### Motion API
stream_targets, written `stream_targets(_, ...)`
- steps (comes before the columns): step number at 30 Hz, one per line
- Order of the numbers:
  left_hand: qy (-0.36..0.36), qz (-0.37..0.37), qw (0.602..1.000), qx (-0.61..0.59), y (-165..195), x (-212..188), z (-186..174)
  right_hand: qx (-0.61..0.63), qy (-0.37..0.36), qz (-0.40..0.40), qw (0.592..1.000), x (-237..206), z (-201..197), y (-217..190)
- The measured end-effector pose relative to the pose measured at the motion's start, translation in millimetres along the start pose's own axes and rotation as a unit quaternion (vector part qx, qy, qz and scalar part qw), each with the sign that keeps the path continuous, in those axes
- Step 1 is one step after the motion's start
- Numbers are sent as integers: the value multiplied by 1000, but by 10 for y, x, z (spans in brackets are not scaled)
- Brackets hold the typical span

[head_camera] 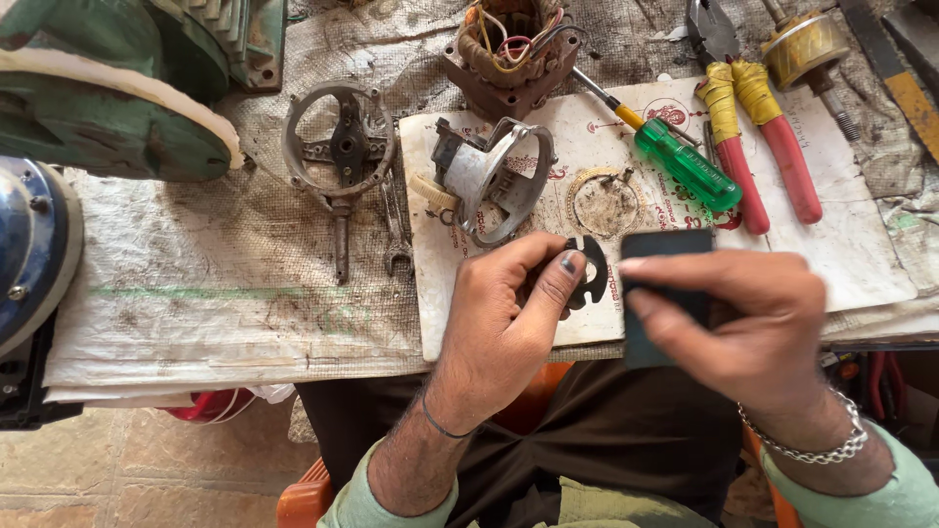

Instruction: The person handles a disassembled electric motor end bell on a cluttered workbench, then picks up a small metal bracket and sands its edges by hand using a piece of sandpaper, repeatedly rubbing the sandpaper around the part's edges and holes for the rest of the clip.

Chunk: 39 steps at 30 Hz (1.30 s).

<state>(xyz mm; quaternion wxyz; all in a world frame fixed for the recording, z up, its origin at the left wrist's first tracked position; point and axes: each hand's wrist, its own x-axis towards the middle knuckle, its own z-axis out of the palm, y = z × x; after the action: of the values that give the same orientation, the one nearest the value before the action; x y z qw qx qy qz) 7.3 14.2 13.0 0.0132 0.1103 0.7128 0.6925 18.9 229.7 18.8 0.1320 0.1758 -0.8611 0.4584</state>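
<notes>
Black slotted part point(588, 270) pinched in left hand point(509, 313); right hand point(753, 328) grips dark pad point(667, 293).

The left hand point(509, 313) pinches a small black part point(590, 269), matt like hard plastic. The right hand point(753, 328) holds a dark, matt abrasive sheet point(665, 293). The screwdriver point(680, 161) handle is glossy, see-through green plastic. The pliers point(758, 137) wear red plastic sleeves bound with yellow tape. The motor housing point(489, 176) is dull grey metal. Rough, stained woven sacking point(225, 284) covers the bench.
</notes>
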Motion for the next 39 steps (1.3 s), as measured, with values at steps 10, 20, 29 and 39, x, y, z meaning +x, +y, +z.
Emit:
stream_targets(10,-32,-20,999,19,34,18,4,178,23,66,982,51,92,-10)
stream_targets(20,-30,70,991,113,84,-3,59,179,-44,147,972,77,65,-12)
stream_targets(29,-34,112,989,93,48,-5,60,158,-33,150,975,77,90,12)
stream_targets(39,-75,123,978,152,64,-8,52,108,10,109,988,49,85,13)
